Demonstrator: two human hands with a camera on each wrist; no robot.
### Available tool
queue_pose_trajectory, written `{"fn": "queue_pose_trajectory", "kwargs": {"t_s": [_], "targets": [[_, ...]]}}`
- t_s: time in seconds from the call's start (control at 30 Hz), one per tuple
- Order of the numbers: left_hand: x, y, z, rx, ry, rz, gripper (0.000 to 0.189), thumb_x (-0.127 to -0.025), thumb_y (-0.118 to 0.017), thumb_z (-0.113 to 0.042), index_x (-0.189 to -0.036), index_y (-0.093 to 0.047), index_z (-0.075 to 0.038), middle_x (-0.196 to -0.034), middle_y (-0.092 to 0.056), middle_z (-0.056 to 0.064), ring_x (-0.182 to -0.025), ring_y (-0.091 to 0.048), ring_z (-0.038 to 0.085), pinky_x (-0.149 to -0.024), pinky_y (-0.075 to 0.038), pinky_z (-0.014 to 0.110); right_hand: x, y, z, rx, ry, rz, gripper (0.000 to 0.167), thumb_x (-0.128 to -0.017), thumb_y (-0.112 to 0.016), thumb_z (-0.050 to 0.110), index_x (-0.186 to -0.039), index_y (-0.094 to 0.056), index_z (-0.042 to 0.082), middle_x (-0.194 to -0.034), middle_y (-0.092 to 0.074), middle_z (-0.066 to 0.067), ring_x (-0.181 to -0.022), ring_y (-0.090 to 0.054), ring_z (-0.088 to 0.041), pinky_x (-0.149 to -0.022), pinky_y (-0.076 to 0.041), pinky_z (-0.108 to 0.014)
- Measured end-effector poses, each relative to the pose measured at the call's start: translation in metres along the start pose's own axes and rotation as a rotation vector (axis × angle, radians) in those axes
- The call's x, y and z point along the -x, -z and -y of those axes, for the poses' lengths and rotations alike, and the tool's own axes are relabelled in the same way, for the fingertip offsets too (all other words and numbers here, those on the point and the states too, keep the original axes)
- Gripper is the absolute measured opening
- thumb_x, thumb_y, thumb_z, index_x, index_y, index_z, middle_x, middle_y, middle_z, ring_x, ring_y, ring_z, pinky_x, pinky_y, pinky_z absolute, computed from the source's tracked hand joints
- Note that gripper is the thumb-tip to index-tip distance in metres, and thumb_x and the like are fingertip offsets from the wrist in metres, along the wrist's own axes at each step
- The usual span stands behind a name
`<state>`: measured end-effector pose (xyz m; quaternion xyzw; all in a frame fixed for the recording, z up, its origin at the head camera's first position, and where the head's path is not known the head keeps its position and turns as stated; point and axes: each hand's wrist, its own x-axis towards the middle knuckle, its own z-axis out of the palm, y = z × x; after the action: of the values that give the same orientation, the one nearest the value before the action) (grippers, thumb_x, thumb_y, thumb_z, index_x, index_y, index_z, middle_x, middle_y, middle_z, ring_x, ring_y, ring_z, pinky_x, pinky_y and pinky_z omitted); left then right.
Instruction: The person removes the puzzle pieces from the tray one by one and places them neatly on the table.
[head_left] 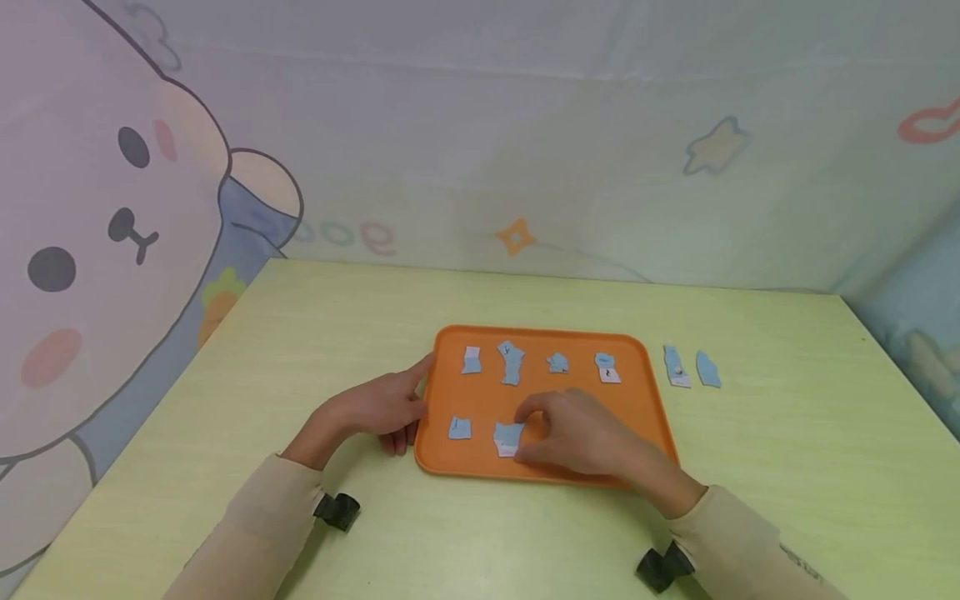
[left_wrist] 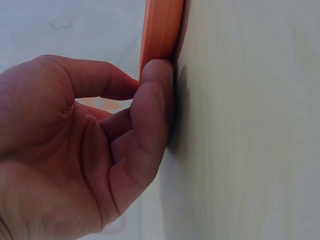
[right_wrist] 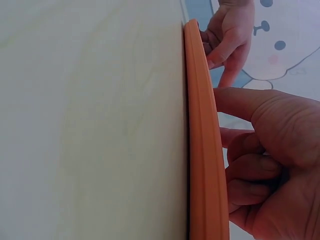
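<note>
An orange tray (head_left: 487, 398) lies on the table with several irregular light-blue and white paper pieces on it. At its left rim, my left hand (head_left: 382, 406) holds the edge; the left wrist view shows the thumb and bent fingertips against the tray wall (left_wrist: 162, 30). My right hand (head_left: 581, 433) reaches over the near rim. Its thumb and index finger pinch the right side of a blue-and-white paper piece (head_left: 507, 439) in the front row. In the right wrist view the tray's side hides that piece, and the other fingers (right_wrist: 255, 167) are curled.
Left of the held piece lies a small blue piece (head_left: 460, 428). Along the tray's back are several more, including a tall piece (head_left: 512, 367) and a blue-white one (head_left: 607, 368). Two pieces, one long (head_left: 676, 367) and one plain blue (head_left: 707, 369), lie on the table (head_left: 787, 450) right of the tray.
</note>
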<state>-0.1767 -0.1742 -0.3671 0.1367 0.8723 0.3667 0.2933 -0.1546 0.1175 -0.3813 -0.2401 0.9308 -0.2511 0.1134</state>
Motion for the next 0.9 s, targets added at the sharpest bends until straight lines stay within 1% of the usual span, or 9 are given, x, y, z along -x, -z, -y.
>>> {"fn": "queue_pose_trajectory", "kwargs": {"t_s": [0.13,0.27,0.37,0.43,0.57,0.7,0.9], "targets": [[0.000,0.000,0.000,0.002,-0.004,0.001,0.080,-0.104,-0.044,-0.009,-0.171,0.001,-0.010,-0.068,-0.064,0.007,-0.050,-0.060,0.014,-0.051,-0.055,0.030,0.000,0.001,0.000,0.004,0.013,0.002,0.034,-0.084,-0.088,0.029,-0.112,-0.079,0.015,-0.069,-0.051,0.007,-0.067,-0.046,-0.012,-0.061,-0.035,-0.026],[-0.002,0.000,0.001,-0.002,-0.003,-0.001,0.080,-0.104,-0.044,-0.009,-0.171,0.000,-0.010,-0.068,-0.064,0.007,-0.050,-0.060,0.014,-0.051,-0.055,0.030,0.000,0.001,0.000,0.018,0.028,0.001,0.033,-0.085,-0.087,0.029,-0.113,-0.079,0.014,-0.075,-0.058,0.009,-0.074,-0.050,-0.013,-0.065,-0.039,-0.027],[-0.002,0.000,0.001,0.000,-0.004,-0.002,0.081,-0.104,-0.044,-0.009,-0.171,0.001,-0.010,-0.068,-0.064,0.007,-0.050,-0.060,0.014,-0.051,-0.055,0.030,0.000,0.001,-0.001,0.018,0.040,-0.001,0.033,-0.085,-0.086,0.028,-0.114,-0.079,0.013,-0.075,-0.058,0.009,-0.073,-0.049,-0.013,-0.064,-0.038,-0.027],[-0.002,0.000,0.001,0.001,-0.004,-0.002,0.081,-0.104,-0.044,-0.008,-0.171,0.001,-0.010,-0.068,-0.064,0.007,-0.050,-0.061,0.014,-0.051,-0.055,0.030,0.000,0.000,-0.003,0.013,0.049,-0.004,0.033,-0.085,-0.086,0.027,-0.114,-0.079,0.012,-0.072,-0.055,0.009,-0.070,-0.047,-0.012,-0.061,-0.035,-0.025],[-0.001,0.000,0.001,0.005,-0.005,0.001,0.081,-0.104,-0.044,-0.008,-0.171,0.002,-0.010,-0.068,-0.064,0.007,-0.049,-0.061,0.014,-0.050,-0.055,0.030,0.001,0.001,-0.005,0.000,0.058,-0.013,0.033,-0.086,-0.085,0.025,-0.115,-0.078,0.011,-0.065,-0.044,0.008,-0.061,-0.041,-0.009,-0.056,-0.029,-0.024],[-0.001,0.000,0.001,0.010,-0.010,0.003,0.081,-0.104,-0.044,-0.008,-0.171,0.002,-0.011,-0.068,-0.064,0.008,-0.049,-0.060,0.015,-0.050,-0.055,0.030,0.002,0.003,-0.007,-0.005,0.062,-0.028,0.033,-0.086,-0.083,0.023,-0.117,-0.078,0.010,-0.062,-0.038,0.009,-0.057,-0.036,-0.008,-0.055,-0.027,-0.023],[-0.002,0.000,0.000,0.002,0.000,0.000,0.080,-0.104,-0.043,-0.008,-0.171,0.001,-0.010,-0.068,-0.064,0.008,-0.049,-0.060,0.014,-0.051,-0.055,0.030,0.005,0.008,-0.012,-0.007,0.082,-0.051,0.032,-0.087,-0.082,0.024,-0.116,-0.078,0.011,-0.059,-0.036,0.011,-0.055,-0.035,-0.006,-0.054,-0.027,-0.023]]}}
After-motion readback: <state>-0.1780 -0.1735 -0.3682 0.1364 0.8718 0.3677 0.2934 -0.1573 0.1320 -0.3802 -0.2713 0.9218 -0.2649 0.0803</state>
